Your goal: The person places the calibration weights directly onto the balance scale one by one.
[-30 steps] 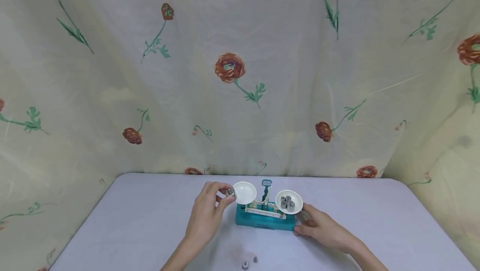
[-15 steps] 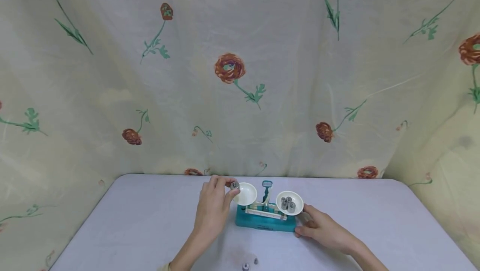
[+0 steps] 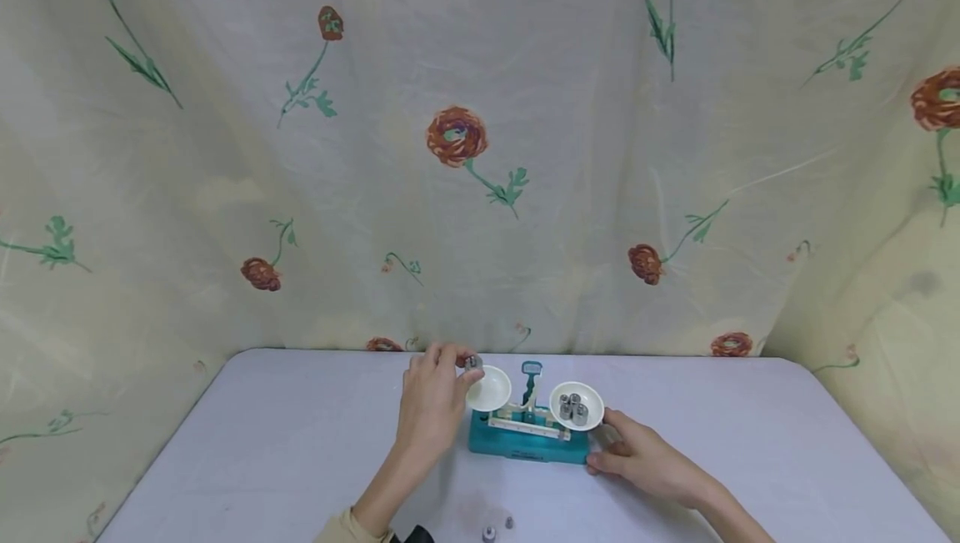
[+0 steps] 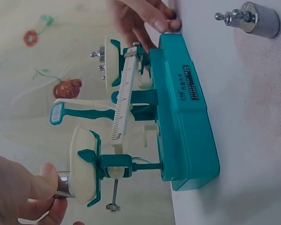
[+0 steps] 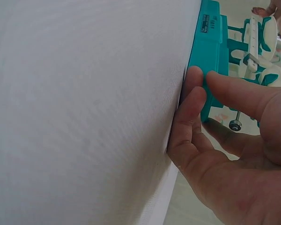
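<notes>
A teal balance scale (image 3: 525,446) with two white pans stands on the table. My left hand (image 3: 432,406) pinches a cylindrical metal weight (image 3: 473,363) at the left pan (image 3: 491,393). In the left wrist view that weight (image 4: 62,184) is at the pan's upper face; whether it bears on the pan I cannot tell. Several metal weights (image 3: 573,409) stand together in the right pan (image 3: 597,411). My right hand (image 3: 651,461) grips the right end of the base, its thumb and fingers on the teal edge (image 5: 210,42) in the right wrist view.
Two loose metal weights, a larger one (image 3: 489,534) and a smaller one (image 3: 509,522), stand on the white table (image 3: 285,434) in front of the scale. A flowered curtain (image 3: 360,193) hangs behind the table and along its sides.
My left hand has carried the metal weight slightly right and away from me, from the left pan's near side to its far-left rim. The right hand has stayed at the base.
</notes>
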The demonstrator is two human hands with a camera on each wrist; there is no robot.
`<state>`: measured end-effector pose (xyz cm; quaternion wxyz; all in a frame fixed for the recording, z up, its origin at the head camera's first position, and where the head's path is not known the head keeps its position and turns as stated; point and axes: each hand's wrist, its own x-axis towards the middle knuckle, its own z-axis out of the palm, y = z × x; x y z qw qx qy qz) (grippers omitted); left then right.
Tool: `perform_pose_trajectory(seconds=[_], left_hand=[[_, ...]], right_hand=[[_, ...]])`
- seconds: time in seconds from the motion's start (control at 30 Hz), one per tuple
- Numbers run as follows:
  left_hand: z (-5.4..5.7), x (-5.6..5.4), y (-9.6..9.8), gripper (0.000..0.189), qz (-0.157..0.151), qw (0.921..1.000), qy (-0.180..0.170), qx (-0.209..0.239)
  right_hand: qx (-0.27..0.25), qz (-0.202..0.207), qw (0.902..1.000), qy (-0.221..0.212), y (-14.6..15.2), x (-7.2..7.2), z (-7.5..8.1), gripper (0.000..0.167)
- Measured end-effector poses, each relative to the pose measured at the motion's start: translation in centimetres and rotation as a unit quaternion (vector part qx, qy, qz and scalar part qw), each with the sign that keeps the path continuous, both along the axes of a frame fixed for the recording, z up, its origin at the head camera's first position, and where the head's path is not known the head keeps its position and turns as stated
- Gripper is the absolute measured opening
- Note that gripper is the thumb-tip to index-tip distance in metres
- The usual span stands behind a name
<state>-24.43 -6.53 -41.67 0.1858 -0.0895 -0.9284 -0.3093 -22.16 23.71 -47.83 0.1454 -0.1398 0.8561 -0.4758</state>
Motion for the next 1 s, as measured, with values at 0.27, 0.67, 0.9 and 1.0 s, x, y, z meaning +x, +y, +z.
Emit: perform_pose_trajectory(seconds=[0.27, 0.67, 0.9, 1.0], left_hand=[[-0.08, -0.51, -0.06, 0.027, -0.021, 0.9995, -0.002, -0.023], [-0.27, -0.87, 0.00, 0.027, -0.029, 0.9990, -0.024, -0.025], [-0.37, -0.72, 0.15, 0.026, -0.042, 0.9987, -0.020, -0.021], [-0.40, -0.61, 0.32, 0.025, -0.044, 0.9986, -0.019, -0.023]], right_hand=[[0.003, -0.009, 1.0000, -0.001, -0.15, -0.01, -0.01, 0.083], [-0.008, -0.013, 0.9998, -0.012, -0.24, -0.10, 0.01, 0.083], [-0.008, -0.013, 0.9998, -0.013, -0.15, -0.08, -0.10, 0.083], [-0.005, -0.017, 0.9996, -0.021, -0.17, -0.15, -0.07, 0.085]])
